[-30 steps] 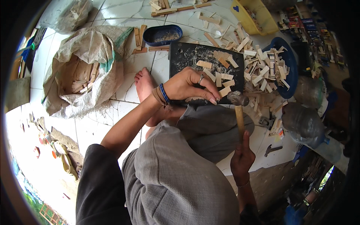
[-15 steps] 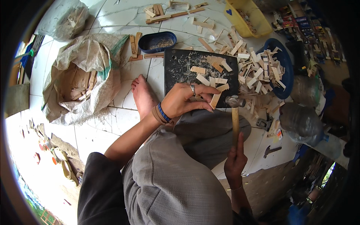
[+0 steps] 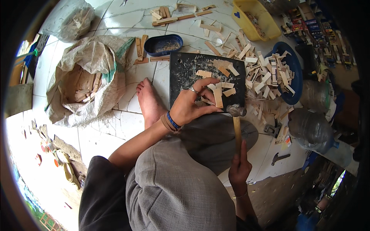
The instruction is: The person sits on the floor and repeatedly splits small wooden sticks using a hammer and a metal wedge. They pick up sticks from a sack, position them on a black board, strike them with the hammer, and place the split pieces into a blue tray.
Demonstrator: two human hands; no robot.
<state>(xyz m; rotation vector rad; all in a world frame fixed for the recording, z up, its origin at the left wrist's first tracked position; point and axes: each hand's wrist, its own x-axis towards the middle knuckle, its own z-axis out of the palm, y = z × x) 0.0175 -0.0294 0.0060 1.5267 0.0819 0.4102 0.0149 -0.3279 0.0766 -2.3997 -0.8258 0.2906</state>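
Note:
My left hand (image 3: 189, 103) is closed over the near part of a black board (image 3: 177, 86), pinching a small pale wooden strip (image 3: 218, 98) between thumb and forefinger. The strip stands nearly upright in view; its far end meets other loose pieces. In my right hand (image 3: 239, 169) is a hammer (image 3: 237, 131) with a wooden handle, gripped low. Its metal head is beside the board's near right corner, close to the strip but apart from it. Several short wood pieces (image 3: 229, 92) and shavings lie on the board.
Right of the board, a heap of wood pieces (image 3: 266, 82) spills from a blue basin (image 3: 295, 73). A yellow tub (image 3: 256, 23) stands behind. An open woven sack (image 3: 58, 100) and a blue oval tray (image 3: 163, 44) are at left. A second hammer (image 3: 280, 158) lies at right.
The strip in my left hand has turned more upright, and my forefinger has lifted. The hammer head has moved slightly left and nearer to me. Another wood piece now lies apart on the board.

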